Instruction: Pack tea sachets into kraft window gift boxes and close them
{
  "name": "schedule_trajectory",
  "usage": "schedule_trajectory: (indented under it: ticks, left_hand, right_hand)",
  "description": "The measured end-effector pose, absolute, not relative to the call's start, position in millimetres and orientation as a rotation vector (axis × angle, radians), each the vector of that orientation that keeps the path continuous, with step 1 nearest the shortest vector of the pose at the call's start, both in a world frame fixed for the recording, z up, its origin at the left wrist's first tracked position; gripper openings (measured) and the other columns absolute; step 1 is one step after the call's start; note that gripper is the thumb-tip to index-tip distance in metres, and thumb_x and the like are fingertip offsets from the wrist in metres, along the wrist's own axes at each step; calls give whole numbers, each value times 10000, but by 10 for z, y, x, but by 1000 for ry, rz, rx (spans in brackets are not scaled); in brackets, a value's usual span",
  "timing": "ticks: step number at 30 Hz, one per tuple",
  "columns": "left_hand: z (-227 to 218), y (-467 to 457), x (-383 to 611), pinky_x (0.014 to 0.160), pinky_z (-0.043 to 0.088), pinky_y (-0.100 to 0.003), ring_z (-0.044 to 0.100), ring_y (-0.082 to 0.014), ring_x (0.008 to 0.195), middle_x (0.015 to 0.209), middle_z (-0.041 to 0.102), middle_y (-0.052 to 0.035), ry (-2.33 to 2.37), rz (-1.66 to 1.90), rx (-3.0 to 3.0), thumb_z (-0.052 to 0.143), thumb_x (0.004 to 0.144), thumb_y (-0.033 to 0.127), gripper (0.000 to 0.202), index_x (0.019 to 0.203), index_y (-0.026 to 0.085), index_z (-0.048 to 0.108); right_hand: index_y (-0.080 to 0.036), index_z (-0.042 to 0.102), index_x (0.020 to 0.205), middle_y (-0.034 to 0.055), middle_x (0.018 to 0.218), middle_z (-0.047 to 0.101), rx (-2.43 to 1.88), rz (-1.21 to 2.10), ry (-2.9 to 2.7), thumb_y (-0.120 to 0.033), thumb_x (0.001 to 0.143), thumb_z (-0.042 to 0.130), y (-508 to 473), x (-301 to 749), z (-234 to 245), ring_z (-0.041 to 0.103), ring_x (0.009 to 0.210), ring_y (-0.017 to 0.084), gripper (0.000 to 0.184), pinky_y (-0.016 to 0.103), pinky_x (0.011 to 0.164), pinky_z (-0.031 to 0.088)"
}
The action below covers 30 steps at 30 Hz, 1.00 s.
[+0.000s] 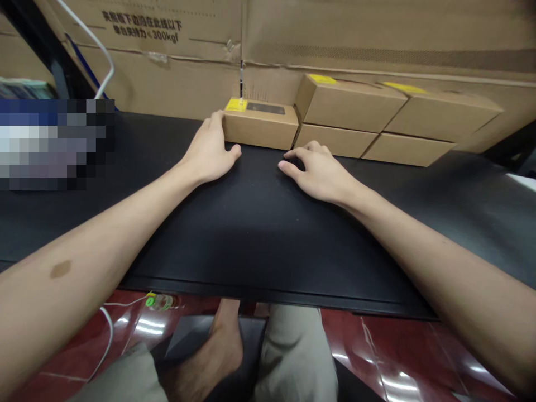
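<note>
My left hand (211,148) rests on the black tabletop (251,223), its fingers open and laid against the left end of a small brown cardboard box (260,124) with a yellow label. My right hand (316,170) lies on the table just in front of that box's right corner, fingers loosely curled and apart, holding nothing. The small box sits against the back wall of large cartons.
A stack of similar brown boxes (377,120) with yellow labels stands right of the small box. Big cardboard cartons (335,39) form the backdrop. A blurred patch (50,142) sits at the left. White cable (106,61) hangs at back left. My legs and red floor show below the table edge.
</note>
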<state>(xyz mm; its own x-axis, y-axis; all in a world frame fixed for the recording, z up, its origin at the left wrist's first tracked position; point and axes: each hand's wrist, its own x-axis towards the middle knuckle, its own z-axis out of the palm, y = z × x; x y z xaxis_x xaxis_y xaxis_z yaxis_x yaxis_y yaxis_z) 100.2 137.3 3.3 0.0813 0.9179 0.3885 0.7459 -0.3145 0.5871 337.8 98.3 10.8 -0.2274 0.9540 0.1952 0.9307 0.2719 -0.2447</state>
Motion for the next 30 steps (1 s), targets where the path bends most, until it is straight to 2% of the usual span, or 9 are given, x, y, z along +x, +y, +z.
schedule_trajectory:
  ticks: [6,11,18,23,30]
  left_hand:
    - [45,1361,1024,1206,399,-601,524,-368,1452,1566,556,-93,1716,1067,2087,735,756,342,768,1452,225,432]
    - [59,1346,1025,1229,374,-554,522,-338,1448,1570,538,-83,1727,1038,2101,722,768,349,853,1534,216,372]
    - [31,1360,979,1227,372,-574,554,-347,1392,1512,573,-82,1719,1002,2173,709,792,340,824,1556,225,421]
    - [8,1376,966,1242,368,-528,559,-313,1373,1479,599,-59,1694,1068,2153,744,776,320,808,1531,240,470]
    - [1,1410,937,1252,344,-530,540,-376,1418,1500,585,-122,1636,1080,2147,784,754,269,818,1520,231,499]
  right_hand:
    - [-148,703,1393,200,1357,612,-1713,116,-2241,-499,1044,510,1000,3394,94,532,1351,375,531,561,1222,382]
    - [-130,702,1388,210,1377,610,-1738,110,-2248,-488,1046,508,1006,3389,101,537,1353,376,532,554,1231,376]
    - [-143,723,1344,207,1357,631,-1697,92,-2256,-503,1036,506,1021,3399,94,545,1335,388,522,595,1209,394]
    - [-138,719,1357,207,1356,623,-1718,93,-2248,-488,1038,520,1015,3388,101,544,1341,382,514,573,1218,389]
    - [-127,725,1323,205,1314,629,-1669,106,-2234,-498,1031,537,1046,3414,61,541,1317,377,508,597,1205,384]
